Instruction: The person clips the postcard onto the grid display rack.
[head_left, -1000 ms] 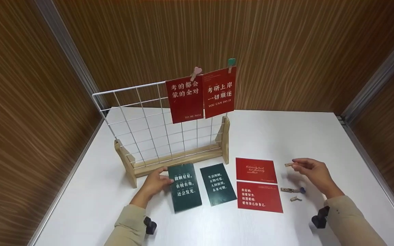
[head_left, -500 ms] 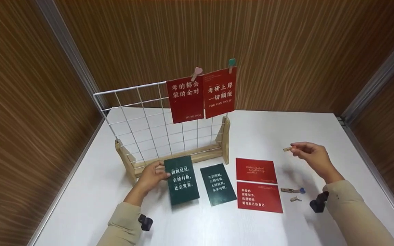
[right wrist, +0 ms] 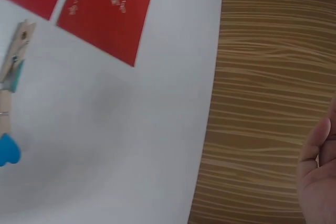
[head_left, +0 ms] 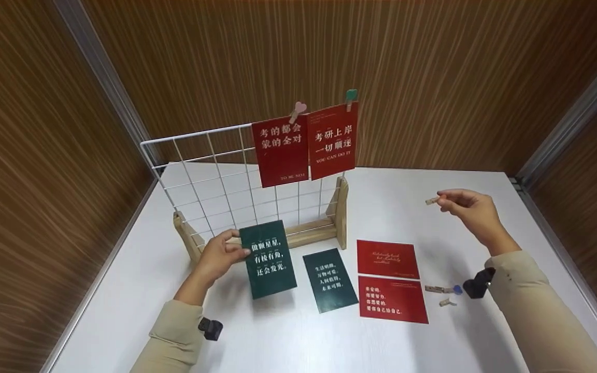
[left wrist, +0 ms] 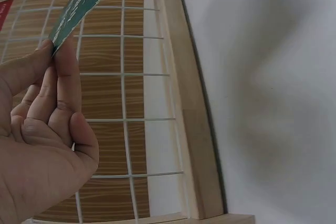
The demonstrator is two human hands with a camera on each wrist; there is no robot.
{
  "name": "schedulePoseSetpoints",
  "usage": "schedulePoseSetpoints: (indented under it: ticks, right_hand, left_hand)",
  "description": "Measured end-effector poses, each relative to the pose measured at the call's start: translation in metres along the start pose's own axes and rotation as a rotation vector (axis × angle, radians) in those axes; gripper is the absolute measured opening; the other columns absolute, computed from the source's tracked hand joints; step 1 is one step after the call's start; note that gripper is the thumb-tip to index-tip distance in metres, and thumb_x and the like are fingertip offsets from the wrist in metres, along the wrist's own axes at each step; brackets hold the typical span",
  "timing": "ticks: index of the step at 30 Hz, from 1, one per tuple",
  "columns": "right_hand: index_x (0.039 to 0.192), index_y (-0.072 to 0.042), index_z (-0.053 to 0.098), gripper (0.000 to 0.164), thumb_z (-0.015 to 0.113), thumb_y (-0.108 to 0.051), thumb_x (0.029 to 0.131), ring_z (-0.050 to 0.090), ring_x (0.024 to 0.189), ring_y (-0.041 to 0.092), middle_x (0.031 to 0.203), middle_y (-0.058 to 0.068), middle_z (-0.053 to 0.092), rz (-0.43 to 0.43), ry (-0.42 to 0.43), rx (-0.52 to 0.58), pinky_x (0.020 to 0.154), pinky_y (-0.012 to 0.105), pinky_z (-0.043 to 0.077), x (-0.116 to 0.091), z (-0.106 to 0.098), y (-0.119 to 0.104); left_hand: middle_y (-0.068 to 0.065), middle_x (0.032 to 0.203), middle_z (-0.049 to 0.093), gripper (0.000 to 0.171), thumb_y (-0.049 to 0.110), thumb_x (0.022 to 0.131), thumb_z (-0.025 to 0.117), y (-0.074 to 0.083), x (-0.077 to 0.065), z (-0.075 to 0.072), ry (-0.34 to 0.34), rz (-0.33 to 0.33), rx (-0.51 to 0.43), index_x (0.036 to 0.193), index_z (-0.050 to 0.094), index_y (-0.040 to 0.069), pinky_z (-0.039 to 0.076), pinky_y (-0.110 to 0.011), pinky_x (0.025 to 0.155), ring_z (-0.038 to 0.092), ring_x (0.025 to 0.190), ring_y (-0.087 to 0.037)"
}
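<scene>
Left hand: pinching the left edge of a dark green card between thumb and fingers, a grip the left wrist view shows from closer by.
Dark green card: held off the counter, tilted, in front of the lower part of the wire grid, its white lettering toward the head camera.
Right hand: pinching a wooden clothespin at one end, fingers and thumb together.
Wooden clothespin: above the counter, right of the grid and well apart from it.
Second green card: flat on the counter, between the held card and the red pair.
Red pair: upper red card just beside lower red card, both flat.
Loose pins: blue-heart clothespin and teal-marked clothespin near each other, right of the lower red card.
Grid top: two red cards hang side by side, one under a pink clothespin, one under a green clothespin.
Grid base: wooden stand.
</scene>
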State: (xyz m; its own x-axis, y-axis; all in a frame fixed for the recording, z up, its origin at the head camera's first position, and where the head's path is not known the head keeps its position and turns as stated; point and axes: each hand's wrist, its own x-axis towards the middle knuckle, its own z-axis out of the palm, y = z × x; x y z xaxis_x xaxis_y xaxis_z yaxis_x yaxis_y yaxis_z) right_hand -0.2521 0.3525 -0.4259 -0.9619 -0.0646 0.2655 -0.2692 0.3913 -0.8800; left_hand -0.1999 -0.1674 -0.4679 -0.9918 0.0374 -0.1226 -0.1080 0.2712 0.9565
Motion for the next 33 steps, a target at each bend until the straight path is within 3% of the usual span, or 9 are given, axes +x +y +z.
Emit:
schedulePoseSetpoints:
  ticks: [6,10,15,26,33]
  right_hand:
    - [0.109,0.004,0.067,0.024,0.066,-0.011,0.09,0.062,0.079,0.01,0.091,-0.004,0.069,-0.028,0.003,0.003,0.074,0.016,0.048,0.009,0.004,-0.035]
    - [0.109,0.003,0.068,0.023,0.067,-0.01,0.089,0.062,0.078,0.009,0.09,-0.003,0.069,-0.056,0.013,0.018,0.073,0.017,0.048,0.022,0.003,-0.036]
    - [0.108,0.0,0.069,0.022,0.068,-0.009,0.088,0.063,0.078,0.009,0.09,-0.004,0.07,-0.093,0.03,0.056,0.072,0.018,0.048,0.042,0.004,-0.035]
    - [0.107,0.0,0.07,0.023,0.07,-0.012,0.087,0.065,0.085,0.012,0.091,-0.002,0.07,-0.157,0.016,0.053,0.077,0.019,0.05,0.065,0.019,-0.072]
    - [0.105,-0.002,0.072,0.02,0.07,-0.01,0.086,0.065,0.083,0.013,0.092,0.0,0.07,-0.21,-0.012,0.067,0.074,0.019,0.051,0.077,0.025,-0.098]
  left_hand:
    - [-0.015,0.091,0.071,0.035,-0.001,0.086,0.068,0.017,0.0,-0.008,0.007,0.002,0.039,0.118,0.052,0.0,0.051,-0.029,0.073,0.068,0.082,-0.022]
    - [-0.014,0.093,0.071,0.037,0.002,0.087,0.067,0.027,0.0,-0.014,0.018,0.035,0.102,0.12,0.051,0.0,0.048,-0.037,0.083,0.067,0.088,-0.023]
    - [-0.014,0.094,0.071,0.035,0.001,0.087,0.067,0.041,-0.001,-0.021,0.015,0.072,0.097,0.119,0.053,0.002,0.045,-0.045,0.092,0.067,0.09,-0.024]
    - [-0.013,0.095,0.071,0.036,0.002,0.089,0.066,0.07,-0.007,-0.032,0.023,0.114,0.131,0.121,0.051,0.001,0.041,-0.048,0.098,0.065,0.097,-0.026]
    - [-0.014,0.102,0.07,0.039,0.007,0.09,0.066,0.084,-0.011,-0.04,0.062,0.114,0.184,0.126,0.05,0.002,0.041,-0.046,0.098,0.064,0.1,-0.027]
